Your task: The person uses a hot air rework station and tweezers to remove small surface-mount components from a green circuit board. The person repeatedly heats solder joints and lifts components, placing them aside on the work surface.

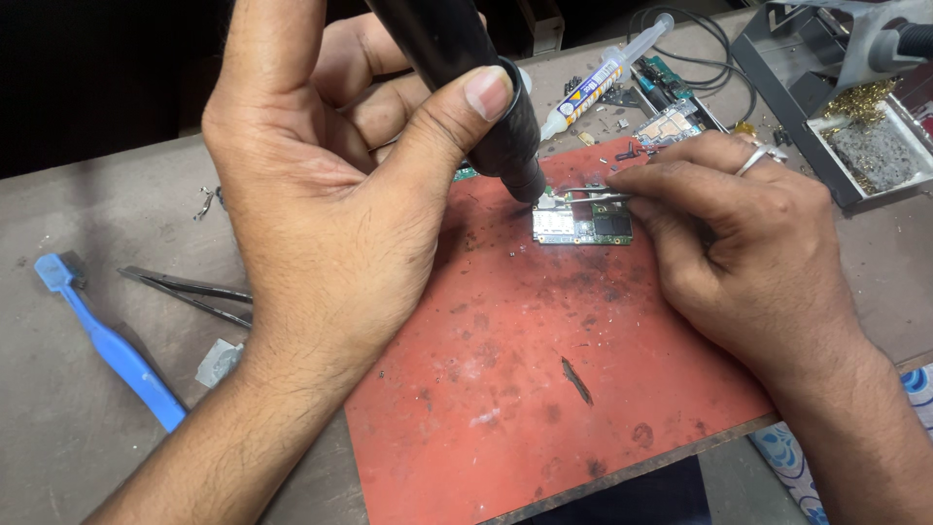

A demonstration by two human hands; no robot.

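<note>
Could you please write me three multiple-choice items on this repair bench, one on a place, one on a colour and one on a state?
1. Where does the circuit board lie?
A. on the red mat
B. in the metal tray
C. on the bare table

2. What colour is the brush at the left?
A. green
B. blue
C. white

3. What does the right hand hold?
A. a syringe
B. nothing
C. tweezers

Answers: 1 A, the board rests on the mat below the black nozzle that the left hand grips; 2 B, its handle and head are blue; 3 C, the fingers pinch thin metal tweezers at the board.
</note>
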